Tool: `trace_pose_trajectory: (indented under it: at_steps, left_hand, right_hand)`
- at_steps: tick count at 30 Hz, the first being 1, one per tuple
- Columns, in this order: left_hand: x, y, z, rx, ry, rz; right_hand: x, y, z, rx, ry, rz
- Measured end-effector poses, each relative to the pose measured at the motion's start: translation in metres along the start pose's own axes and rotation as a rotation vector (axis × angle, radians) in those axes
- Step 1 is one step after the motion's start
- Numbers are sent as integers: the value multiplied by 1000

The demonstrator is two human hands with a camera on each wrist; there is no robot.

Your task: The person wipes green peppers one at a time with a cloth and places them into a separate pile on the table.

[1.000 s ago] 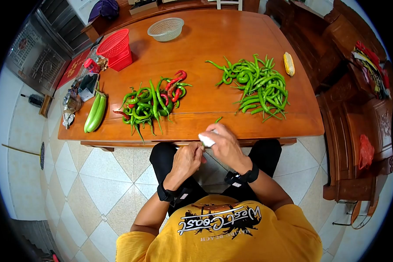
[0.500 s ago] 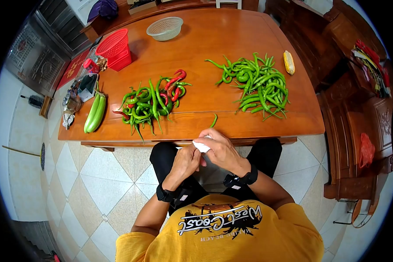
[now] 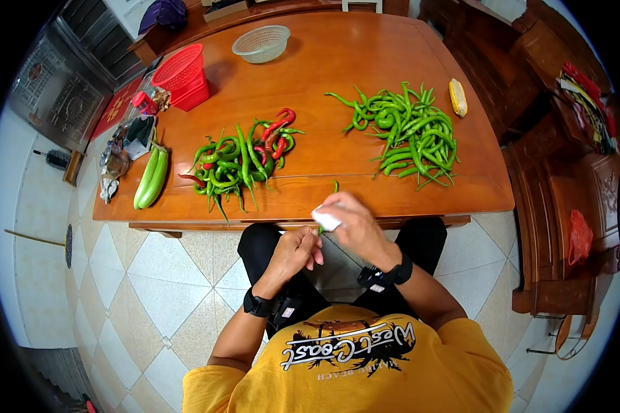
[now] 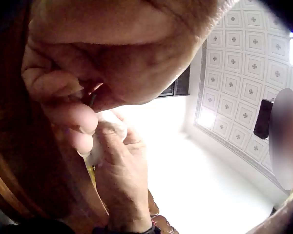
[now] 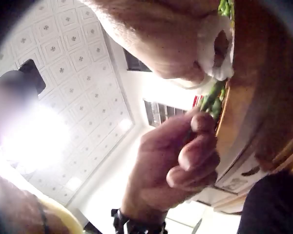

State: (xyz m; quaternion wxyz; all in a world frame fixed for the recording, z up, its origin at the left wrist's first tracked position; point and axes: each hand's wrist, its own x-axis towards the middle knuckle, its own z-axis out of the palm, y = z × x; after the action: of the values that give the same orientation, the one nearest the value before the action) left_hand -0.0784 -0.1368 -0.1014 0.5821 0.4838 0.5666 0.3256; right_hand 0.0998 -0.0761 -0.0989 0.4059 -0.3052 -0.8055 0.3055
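Green pepper [image 5: 212, 95] before the tabletop [image 3: 310, 76] is pinched at one end by fingers of the left hand [image 3: 293, 253], probably to steady it; the right hand's [image 3: 356, 230] fingers grip a white cloth [image 3: 326, 219].

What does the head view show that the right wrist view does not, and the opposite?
Only the head view shows the corn cob, grey colander and long pale-green vegetables. Only the right wrist view shows the patterned ceiling. Both show the left hand pinching a green pepper, the right hand holding white material, and the wooden table.
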Motion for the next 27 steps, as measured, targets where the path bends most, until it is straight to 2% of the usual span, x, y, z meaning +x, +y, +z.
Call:
trace_pose_trajectory:
  at_steps: [4,9,11,18,21,25,27]
  left_hand:
    - [-2,8,2,3,24,-18]
    - [-5,5,-3,-41,31,-42]
    - [-6,8,-4,-45,32,-38]
    - [-6,10,-1,-71,68,3]
    - [-4,10,-2,-67,95,20]
    - [-2,7,-1,-33,119,37]
    - [1,5,1,13,137,83]
  right_hand:
    - [0,-5,8,90,-58,-25]
    - [9,22,-12,-320,94,2]
    - [8,27,-17,-371,152,52]
    - [-3,6,-10,-483,59,39]
    - [-4,9,-14,-439,26,66]
    - [-5,9,-3,-127,118,17]
    - [-5,-6,6,13,44,-34]
